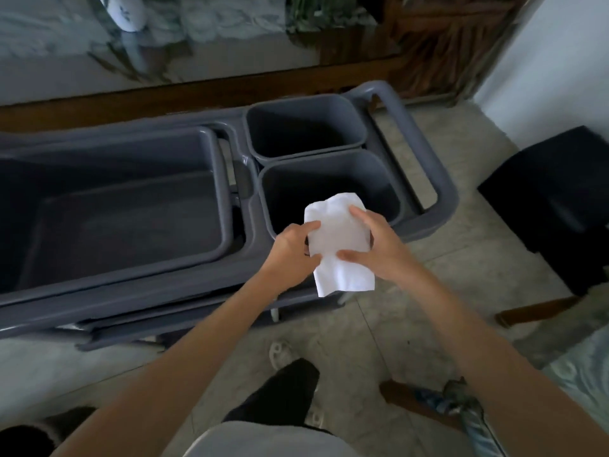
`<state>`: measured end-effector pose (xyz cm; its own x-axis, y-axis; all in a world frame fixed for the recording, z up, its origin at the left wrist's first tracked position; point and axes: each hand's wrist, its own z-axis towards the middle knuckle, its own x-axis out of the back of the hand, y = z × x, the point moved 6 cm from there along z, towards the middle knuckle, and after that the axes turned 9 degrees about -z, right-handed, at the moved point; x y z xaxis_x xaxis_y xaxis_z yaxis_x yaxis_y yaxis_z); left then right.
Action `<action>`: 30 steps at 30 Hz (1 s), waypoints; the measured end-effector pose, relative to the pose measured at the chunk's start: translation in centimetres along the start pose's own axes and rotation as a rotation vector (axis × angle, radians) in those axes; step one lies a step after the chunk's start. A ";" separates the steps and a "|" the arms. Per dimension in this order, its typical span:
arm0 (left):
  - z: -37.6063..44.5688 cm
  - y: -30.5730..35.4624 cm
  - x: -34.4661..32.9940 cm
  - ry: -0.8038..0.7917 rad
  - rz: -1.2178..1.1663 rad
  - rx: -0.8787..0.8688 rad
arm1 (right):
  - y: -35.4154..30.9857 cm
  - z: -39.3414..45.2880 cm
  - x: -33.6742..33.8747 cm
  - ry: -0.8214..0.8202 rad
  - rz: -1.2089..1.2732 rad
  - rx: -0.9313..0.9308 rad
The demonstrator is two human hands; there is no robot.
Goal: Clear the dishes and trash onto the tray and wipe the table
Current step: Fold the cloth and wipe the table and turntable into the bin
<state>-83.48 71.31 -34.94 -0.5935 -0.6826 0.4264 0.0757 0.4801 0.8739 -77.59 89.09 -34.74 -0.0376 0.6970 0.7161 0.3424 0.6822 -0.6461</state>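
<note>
A white folded cloth (339, 245) is held between both hands over the near corner of a grey cart (438, 179). My left hand (293, 249) pinches its left edge with thumb and fingers. My right hand (379, 249) grips its right side, thumb and forefinger laid over the front. The cloth hangs above the rim of the nearer small grey bin (385, 179). A second small bin (356, 117) sits behind it. A large grey tub (220, 179) fills the cart's left part, and nothing shows inside it.
The glass-topped table (82, 64) with a dark wooden edge runs along the back. A white vase (127, 11) stands on it. A black box (557, 199) sits on the tiled floor at the right, and wooden chair parts (415, 400) lie at the lower right.
</note>
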 end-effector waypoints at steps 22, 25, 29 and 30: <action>5.3 -1.5 -3.2 -0.149 0.766 -0.091 | -1.1 6.0 -2.2 -0.251 -0.932 0.432; 5.6 -1.1 -3.1 -0.170 0.826 -0.100 | -0.6 6.4 -2.5 -0.231 -0.932 0.467; 5.8 -1.0 -3.1 -0.212 0.868 -0.115 | -0.5 6.8 -2.7 -0.276 -0.949 0.479; 5.8 -1.0 -3.1 -0.215 0.877 -0.124 | -0.5 6.8 -2.8 -0.292 -0.960 0.478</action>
<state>-86.39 76.19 -38.51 -0.4182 0.0226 0.9081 0.6484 0.7075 0.2810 -84.09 88.30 -38.20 -0.3344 -0.1843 0.9242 -0.3425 0.9374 0.0631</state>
